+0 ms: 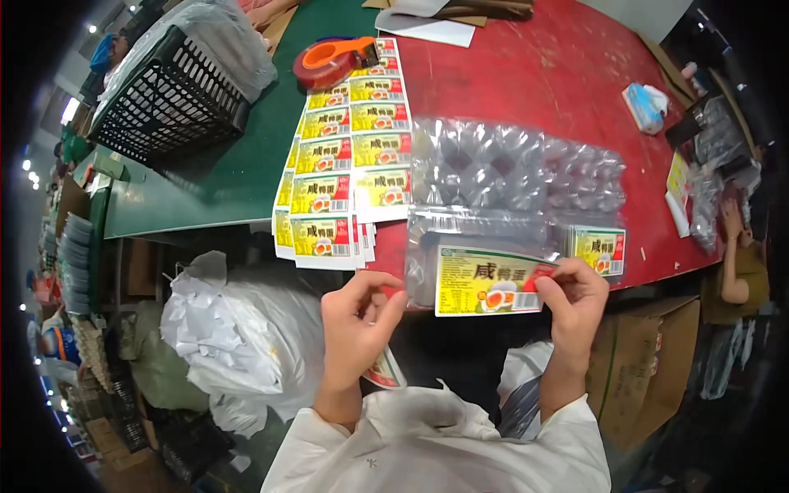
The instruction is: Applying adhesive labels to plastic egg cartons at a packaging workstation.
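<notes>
My right hand (pixel 575 304) pinches a rectangular yellow-and-white label (pixel 485 287) by its right end, over the front of a clear plastic egg tray (pixel 419 279). My left hand (pixel 357 324) is closed, thumb and index near that tray's left corner; what they hold is unclear. A loose label piece (pixel 385 370) shows just below it. Sheets of similar labels (pixel 325 185) lie behind my left hand, with an orange-and-red tape dispenser (pixel 333 59) on top. Another tray (pixel 588 177) sits at the right, a label (pixel 600 248) on its front.
A black basket (pixel 164 103) with plastic bags stands on the green table (pixel 189 205). The red tabletop (pixel 526 62) holds paper and a blue-white packet (pixel 645 107). A co-worker's arm (pixel 731 263) is at right. White sacks (pixel 238 329) and a cardboard box (pixel 633 370) sit below.
</notes>
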Tool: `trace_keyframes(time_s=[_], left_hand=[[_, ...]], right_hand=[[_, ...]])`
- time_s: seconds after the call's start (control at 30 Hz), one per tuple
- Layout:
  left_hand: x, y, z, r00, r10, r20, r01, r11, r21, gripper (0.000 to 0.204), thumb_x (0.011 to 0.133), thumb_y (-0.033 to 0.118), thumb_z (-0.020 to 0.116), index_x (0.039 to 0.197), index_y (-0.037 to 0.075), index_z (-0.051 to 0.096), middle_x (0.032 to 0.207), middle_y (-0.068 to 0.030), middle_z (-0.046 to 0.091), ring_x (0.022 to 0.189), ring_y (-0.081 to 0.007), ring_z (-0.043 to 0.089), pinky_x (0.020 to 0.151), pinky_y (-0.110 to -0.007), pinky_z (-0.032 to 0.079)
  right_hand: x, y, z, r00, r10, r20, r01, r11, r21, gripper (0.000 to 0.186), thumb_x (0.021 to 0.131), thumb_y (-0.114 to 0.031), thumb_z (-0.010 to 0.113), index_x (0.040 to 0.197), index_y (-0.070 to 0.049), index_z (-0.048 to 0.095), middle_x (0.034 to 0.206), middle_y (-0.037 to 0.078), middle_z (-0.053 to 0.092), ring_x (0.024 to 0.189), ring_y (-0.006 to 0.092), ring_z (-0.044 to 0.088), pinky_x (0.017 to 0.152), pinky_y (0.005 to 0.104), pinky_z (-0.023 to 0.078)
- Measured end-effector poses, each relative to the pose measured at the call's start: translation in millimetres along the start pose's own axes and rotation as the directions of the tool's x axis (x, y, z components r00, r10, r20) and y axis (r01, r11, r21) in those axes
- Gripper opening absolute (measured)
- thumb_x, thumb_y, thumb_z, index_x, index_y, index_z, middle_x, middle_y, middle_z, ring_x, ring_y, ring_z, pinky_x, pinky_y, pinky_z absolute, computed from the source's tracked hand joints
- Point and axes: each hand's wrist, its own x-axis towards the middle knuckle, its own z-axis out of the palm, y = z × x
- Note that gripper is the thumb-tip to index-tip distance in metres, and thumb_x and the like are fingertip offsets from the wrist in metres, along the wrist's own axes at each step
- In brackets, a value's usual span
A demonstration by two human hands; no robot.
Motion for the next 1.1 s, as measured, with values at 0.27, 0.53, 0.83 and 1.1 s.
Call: trace_keyframes(time_s=[0.27, 0.53, 0.83, 1.1], left_hand=[[19, -19, 10, 0.985, 0.028, 0.172, -0.019, 0.998, -0.052, 0.011, 0.081, 0.0, 0.068, 0.091, -0.003, 0.064, 0.063, 0.004, 0.056, 0.056, 0.001, 0.04, 0.051, -0.018, 0.028], [23, -30, 14, 0.986, 0.099, 0.137, -0.079, 0.986, -0.148, 0.014, 0.08, 0.005, 0.072, 0.091, 0.0, 0.064, 0.055, 0.0034, 0.045, 0.048, -0.0025, 0.036, 0.046, -0.022, 0.027], [17, -19, 11, 0.983, 0.116, 0.144, -0.112, 0.993, -0.03, 0.021, 0.074, 0.003, 0.073, 0.092, -0.001, 0.062, 0.058, 0.0043, 0.043, 0.053, -0.002, 0.035, 0.05, -0.021, 0.025], [14, -9, 17, 0.985, 0.123, 0.122, -0.129, 0.991, 0.042, 0.028, 0.071, -0.002, 0.078, 0.094, 0.0, 0.063, 0.057, 0.0048, 0.043, 0.052, -0.0017, 0.035, 0.049, -0.02, 0.026]], right_hand=[[6, 2, 11, 1.0, -0.002, -0.023, -0.001, 0.989, -0.146, 0.009, 0.082, 0.003, 0.071, 0.083, 0.001, 0.062, 0.072, -0.001, 0.063, 0.062, 0.0021, 0.054, 0.053, 0.0176, 0.04], [2, 4, 16, 0.999, -0.011, -0.047, 0.003, 0.988, -0.157, 0.009, 0.082, 0.004, 0.071, 0.082, 0.002, 0.062, 0.072, 0.0, 0.061, 0.062, 0.0024, 0.053, 0.053, 0.0174, 0.039], [-3, 7, 17, 0.999, -0.025, -0.048, 0.018, 0.987, -0.158, 0.009, 0.081, 0.004, 0.071, 0.083, 0.002, 0.062, 0.074, 0.0, 0.061, 0.064, 0.0025, 0.053, 0.055, 0.0173, 0.039], [-4, 1, 21, 0.997, -0.055, -0.057, 0.029, 0.918, -0.396, 0.012, 0.081, 0.0, 0.074, 0.084, 0.002, 0.062, 0.068, -0.001, 0.06, 0.061, 0.0017, 0.053, 0.053, 0.018, 0.04]])
